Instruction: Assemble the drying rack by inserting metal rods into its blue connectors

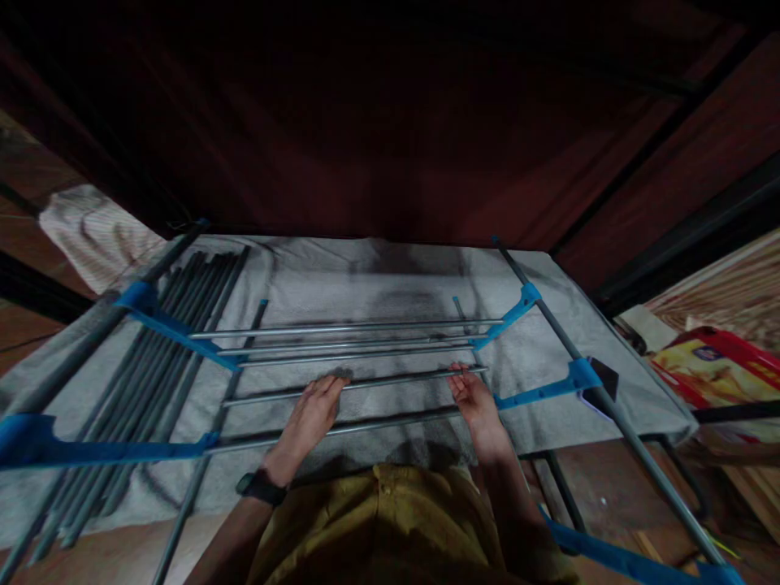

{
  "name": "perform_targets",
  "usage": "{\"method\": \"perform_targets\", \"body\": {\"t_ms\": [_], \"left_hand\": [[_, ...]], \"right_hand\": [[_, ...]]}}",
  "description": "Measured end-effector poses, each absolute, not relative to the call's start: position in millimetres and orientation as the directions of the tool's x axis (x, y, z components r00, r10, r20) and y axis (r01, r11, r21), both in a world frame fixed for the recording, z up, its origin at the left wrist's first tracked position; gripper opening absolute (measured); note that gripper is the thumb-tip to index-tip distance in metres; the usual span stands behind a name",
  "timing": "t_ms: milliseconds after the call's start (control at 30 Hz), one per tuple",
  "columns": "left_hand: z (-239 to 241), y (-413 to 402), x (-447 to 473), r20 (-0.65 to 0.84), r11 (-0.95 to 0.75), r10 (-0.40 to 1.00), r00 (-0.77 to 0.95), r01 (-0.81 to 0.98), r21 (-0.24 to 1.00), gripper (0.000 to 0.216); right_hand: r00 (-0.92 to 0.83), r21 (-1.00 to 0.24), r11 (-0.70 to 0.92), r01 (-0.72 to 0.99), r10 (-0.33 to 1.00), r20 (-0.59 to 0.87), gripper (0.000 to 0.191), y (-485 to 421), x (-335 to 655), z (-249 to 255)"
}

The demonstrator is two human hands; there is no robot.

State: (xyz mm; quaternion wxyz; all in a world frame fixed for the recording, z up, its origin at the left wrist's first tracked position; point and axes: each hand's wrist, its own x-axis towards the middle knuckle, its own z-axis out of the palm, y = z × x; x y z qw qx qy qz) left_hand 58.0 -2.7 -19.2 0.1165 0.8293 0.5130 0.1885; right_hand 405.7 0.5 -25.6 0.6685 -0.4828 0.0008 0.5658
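A thin grey metal rod (396, 380) lies crosswise in front of me, with both of my hands on it. My left hand (314, 410) closes over it from above, left of its middle. Near its right end, my right hand (472, 396) holds it with the palm turned up. Around them stands a rack frame of grey tubes with blue plastic brackets. One left bracket (176, 329) and one right bracket (509, 315) carry several crossbars (353, 328). A nearer crossbar (390, 423) runs below the held rod, its right part hidden behind my right hand.
Several loose grey tubes (152, 366) lie in a bundle at the left on the cloth-covered table (341, 280). A dark flat object (600, 390) sits behind the right frame tube (561, 329). Past the table's right edge is a red and yellow package (719, 366). Dark red fabric (378, 162) hangs behind.
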Motion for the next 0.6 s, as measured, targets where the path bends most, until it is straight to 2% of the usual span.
{"method": "perform_targets", "body": {"t_ms": [200,600], "left_hand": [[-19.5,0.1,48.5,0.215,-0.453,0.891,0.400,0.815,0.362,0.024],[-22.9,0.8,45.4,0.229,-0.461,0.884,0.406,0.837,0.295,0.030]], "right_hand": [[0.412,-0.649,-0.057,-0.759,0.730,-0.546,0.019,5.2,416.5,-27.1],[0.399,-0.624,-0.064,-0.779,0.717,-0.572,0.019,10.1,416.0,-25.0]]}}
